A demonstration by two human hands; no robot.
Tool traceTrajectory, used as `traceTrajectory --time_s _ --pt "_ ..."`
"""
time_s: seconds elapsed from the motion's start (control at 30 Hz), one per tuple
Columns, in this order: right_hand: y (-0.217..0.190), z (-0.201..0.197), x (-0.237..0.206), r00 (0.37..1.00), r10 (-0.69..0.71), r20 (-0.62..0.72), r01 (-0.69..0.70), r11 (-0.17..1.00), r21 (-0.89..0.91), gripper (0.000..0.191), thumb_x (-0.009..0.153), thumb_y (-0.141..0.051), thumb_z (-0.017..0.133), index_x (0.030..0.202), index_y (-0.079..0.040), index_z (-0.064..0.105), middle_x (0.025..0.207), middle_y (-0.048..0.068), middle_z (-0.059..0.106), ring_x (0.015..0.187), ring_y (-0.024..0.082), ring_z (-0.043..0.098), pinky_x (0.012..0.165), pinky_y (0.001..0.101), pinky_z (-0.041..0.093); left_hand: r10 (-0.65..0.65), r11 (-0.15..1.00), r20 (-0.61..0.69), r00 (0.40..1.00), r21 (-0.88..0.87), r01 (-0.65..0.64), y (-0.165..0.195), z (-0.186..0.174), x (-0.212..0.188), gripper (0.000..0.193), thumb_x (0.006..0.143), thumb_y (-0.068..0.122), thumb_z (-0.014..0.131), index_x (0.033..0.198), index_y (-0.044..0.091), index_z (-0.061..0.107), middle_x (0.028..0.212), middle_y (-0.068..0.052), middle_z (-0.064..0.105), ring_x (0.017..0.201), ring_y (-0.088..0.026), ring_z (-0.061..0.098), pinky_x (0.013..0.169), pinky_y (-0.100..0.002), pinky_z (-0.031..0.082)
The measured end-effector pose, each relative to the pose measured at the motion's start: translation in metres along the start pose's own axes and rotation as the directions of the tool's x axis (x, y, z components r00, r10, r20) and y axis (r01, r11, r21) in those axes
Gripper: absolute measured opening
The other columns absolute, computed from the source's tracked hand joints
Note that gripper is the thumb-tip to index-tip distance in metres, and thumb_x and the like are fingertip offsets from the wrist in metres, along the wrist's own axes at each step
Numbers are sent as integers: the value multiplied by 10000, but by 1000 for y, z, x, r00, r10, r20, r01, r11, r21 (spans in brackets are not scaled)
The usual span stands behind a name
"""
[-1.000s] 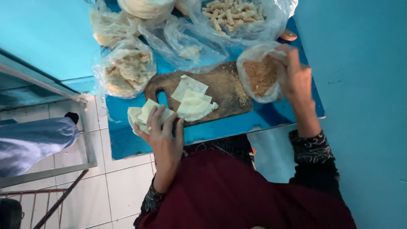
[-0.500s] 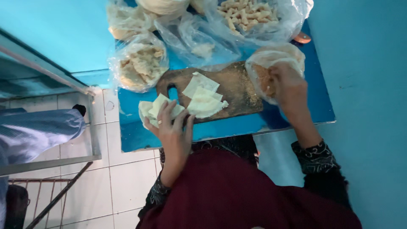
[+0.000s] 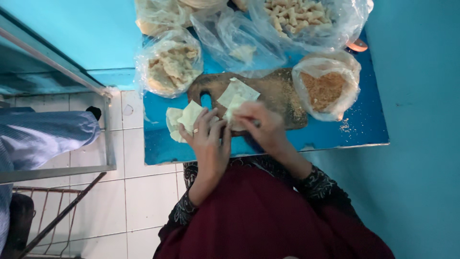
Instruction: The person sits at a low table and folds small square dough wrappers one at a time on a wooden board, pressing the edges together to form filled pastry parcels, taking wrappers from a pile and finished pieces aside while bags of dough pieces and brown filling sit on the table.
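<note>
I see the right hand (image 3: pixel 261 125) has left the bag of brown crumbs (image 3: pixel 326 88) and now meets the left hand (image 3: pixel 207 139) over the wooden board (image 3: pixel 282 98), both pinching a pale dough wrapper (image 3: pixel 233 112). Blue table (image 3: pixel 364 127), white floor tiles (image 3: pixel 143 201), turquoise walls. Clear plastic bags (image 3: pixel 170 64) crowd the table's far edge.

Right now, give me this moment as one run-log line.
left hand: on pale dough squares | right hand: over squares on wooden board | filling bag: open, right of board
</note>
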State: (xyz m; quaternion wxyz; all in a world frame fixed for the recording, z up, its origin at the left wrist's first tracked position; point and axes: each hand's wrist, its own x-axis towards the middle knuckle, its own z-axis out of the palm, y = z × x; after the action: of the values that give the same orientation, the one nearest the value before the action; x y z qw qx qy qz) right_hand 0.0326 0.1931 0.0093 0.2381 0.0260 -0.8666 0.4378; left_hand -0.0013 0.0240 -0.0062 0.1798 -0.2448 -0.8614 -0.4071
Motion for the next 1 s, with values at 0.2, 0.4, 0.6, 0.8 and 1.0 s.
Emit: traceTrajectory --time_s 0.2,0.4,0.6,0.8,1.0 --pt "-21 -6 -4 970 -239 35 239 923 -301 288 948 -51 744 1225 -45 665 1170 122 722 1035 300 734 858 374 601 23 1000 -11 1000 -14 -23 2 2 2 121 902 118 762 1000 92 695 1278 -57 641 1358 -289 555 1171 -708 142" --pt "-25 -21 0 988 -155 -20 140 937 -320 312 942 -38 724 1240 -112 672 1242 106 713 1117 293 713 914 376 589 25 999 -27 999 -38 -26 7 0 3 116 902 118 774 989 108 699 1166 -32 655 1261 -245 606 1185 -680 140" --pt "-30 -53 -8 993 105 -49 -116 894 -432 428 922 -60 725 1332 -110 612 1122 39 747 1028 247 718 838 385 568 78 995 -17 997 -57 -79 7 3 3 209 916 77 737 1116 100 680 1134 -26 700 1222 -232 635 1190 -669 145" --pt "-30 -36 -14 996 43 -76 -72 899 -432 427 909 -46 750 1312 -114 623 1001 34 740 943 248 689 796 383 553 137 990 -27 990 20 -137 9 17 5 327 974 65 719 1287 65 625 1135 -43 691 1168 -211 641 1190 -676 187" --pt "-21 -28 -16 982 157 -107 -166 983 -82 424 933 12 728 1315 -69 565 1047 81 734 945 169 756 797 295 612 119 989 -39 992 92 -115 14 17 8 332 935 102 733 1252 81 637 1198 -63 651 1196 -251 606 1184 -665 206"
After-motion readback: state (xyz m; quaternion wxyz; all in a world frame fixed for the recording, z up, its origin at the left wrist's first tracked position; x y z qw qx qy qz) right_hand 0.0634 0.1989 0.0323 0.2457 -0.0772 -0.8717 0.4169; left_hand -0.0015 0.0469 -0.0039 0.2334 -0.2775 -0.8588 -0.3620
